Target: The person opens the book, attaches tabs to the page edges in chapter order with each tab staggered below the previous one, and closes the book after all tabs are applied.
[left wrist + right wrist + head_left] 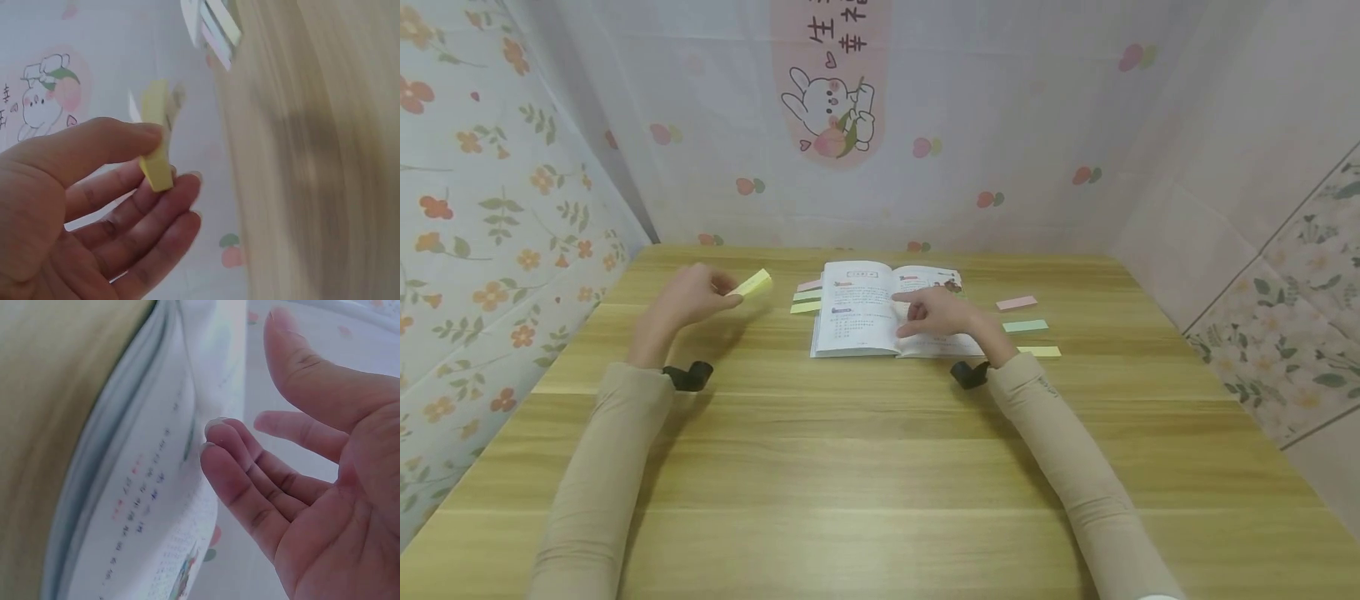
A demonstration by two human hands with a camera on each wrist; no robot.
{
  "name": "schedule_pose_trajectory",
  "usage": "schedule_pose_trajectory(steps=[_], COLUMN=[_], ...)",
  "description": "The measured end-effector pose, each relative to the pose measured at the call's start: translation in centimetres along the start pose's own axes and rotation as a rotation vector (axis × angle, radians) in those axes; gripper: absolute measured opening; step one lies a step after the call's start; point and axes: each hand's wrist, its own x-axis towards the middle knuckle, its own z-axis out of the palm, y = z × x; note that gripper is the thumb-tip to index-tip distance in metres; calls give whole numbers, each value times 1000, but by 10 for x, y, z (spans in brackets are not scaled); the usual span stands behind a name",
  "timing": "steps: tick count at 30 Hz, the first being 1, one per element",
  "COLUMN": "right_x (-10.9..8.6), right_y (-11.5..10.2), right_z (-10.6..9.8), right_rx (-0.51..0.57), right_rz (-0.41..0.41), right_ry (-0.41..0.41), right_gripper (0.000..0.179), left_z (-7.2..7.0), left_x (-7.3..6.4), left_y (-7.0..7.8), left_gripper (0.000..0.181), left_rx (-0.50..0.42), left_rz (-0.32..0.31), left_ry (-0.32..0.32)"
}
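My left hand [694,298] pinches a pad of yellow sticky tabs [751,284] between thumb and fingers, raised over the table's left side. In the left wrist view the thumb presses on the yellow pad [157,134] while the other fingers curve loosely beneath. An open book [857,321] with printed text lies at the far middle of the table. Over its right page and centre fold is my right hand [943,312], index finger extended. The right wrist view has the thumb well apart from the loosely bent fingers [234,481], which overlap the book's page [134,506] and hold nothing.
Pink, green and yellow tabs [807,297] stick out of the book's left edge. To the right, separate pink [1017,302], green [1025,326] and yellow strips [1041,352] lie on the wooden table [850,467]. A printed cloth [1000,108] hangs behind the table's far edge.
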Motion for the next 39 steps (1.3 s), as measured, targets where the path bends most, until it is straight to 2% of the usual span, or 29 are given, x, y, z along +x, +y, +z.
schedule_pose_trajectory(steps=[10, 20, 31, 39], right_x=[-7, -11, -17, -26], right_y=[-4, -14, -33, -47], right_z=[-13, -22, -27, -27], right_rx=[4, 73, 113, 187], right_rz=[3, -9, -117, -142], right_ry=[51, 241, 477, 541], right_gripper=[67, 49, 26, 22], left_z=[2, 3, 11, 19], left_x=[0, -1, -3, -6], left_y=[27, 51, 79, 98], left_gripper=[31, 30, 25, 21], left_rx=[-54, -88, -107, -129], left_rz=[70, 132, 245, 381], left_ry=[73, 111, 165, 204])
